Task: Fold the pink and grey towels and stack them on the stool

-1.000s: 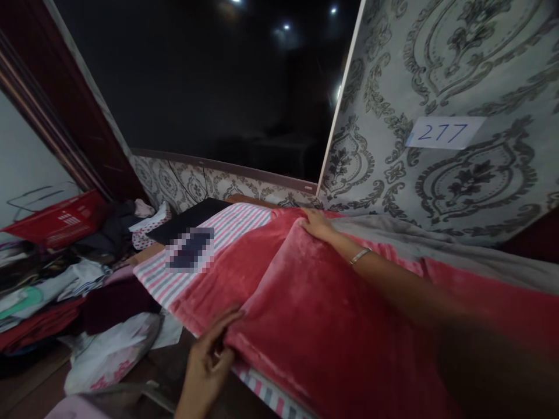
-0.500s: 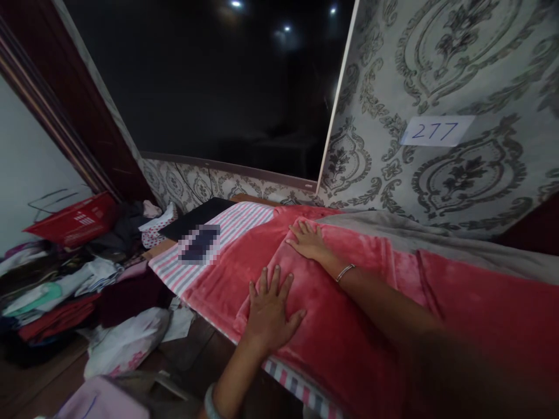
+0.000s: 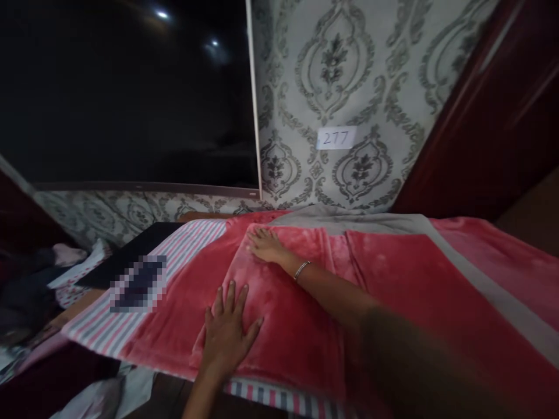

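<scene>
A red plush cloth (image 3: pixel 288 314) lies spread out with a folded layer on top, over a striped cloth (image 3: pixel 94 323) whose edge shows at the left and along the front. My left hand (image 3: pixel 227 334) lies flat on the near part of the folded layer, fingers spread. Farther back, my right hand (image 3: pixel 265 245) rests on the same layer near its far left corner, palm down and fingers apart. Neither hand grips anything. Grey fabric (image 3: pixel 349 221) and more red plush (image 3: pixel 406 267) stretch away to the right.
A large dark screen (image 3: pixel 131 99) fills the wall at left. Patterned wallpaper carries a paper label (image 3: pixel 336 138) reading 277. A black flat panel (image 3: pixel 135 250) sits at the cloth's left end, with piled clothes (image 3: pixel 74 282) beyond. A blurred, pixelated dark patch (image 3: pixel 138 285) covers part of the stripes.
The camera view has turned to the right, so more of the red and grey fabric shows there. Both hands stay flat on the same folded layer, at about the same spots.
</scene>
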Demonstrator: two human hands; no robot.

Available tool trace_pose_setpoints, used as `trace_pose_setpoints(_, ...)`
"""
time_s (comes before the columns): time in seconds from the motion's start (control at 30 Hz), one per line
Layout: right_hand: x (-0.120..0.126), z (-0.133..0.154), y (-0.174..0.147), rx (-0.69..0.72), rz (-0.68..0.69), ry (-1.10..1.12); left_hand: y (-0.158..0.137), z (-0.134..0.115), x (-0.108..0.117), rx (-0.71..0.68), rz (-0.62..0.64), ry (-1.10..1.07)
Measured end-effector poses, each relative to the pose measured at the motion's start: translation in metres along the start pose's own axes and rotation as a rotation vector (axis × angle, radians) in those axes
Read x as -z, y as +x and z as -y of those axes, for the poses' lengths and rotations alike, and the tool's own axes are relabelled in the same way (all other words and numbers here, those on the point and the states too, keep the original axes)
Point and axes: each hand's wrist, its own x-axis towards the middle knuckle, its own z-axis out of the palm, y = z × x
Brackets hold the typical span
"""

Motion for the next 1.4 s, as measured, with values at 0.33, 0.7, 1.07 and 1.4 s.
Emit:
trace_pose_setpoints(0.33, 0.064, -0.131, -0.134, -0.29, -0.234, 0.272, 0.008, 0.0, 0.007, -0.022, -0.073, 0.018)
trace_pose_setpoints(0.7, 0.041, -0.132, -0.17, -0.464, -0.268, 0.69, -0.052, -0.134, 0.012, -0.417, -0.148, -0.187)
trace_pose_setpoints(1.07, 0.023, -0.138, -0.139, -0.621, -0.3, 0.656, -0.048, -0.149, 0.005, -0.264, -0.082, -0.031)
trace_pose_setpoints(1.4, 0.021, -0.144, -0.127, -0.648, -0.451, 0.411, -0.048, -0.14, -0.01, -0.566, -0.319, -0.064)
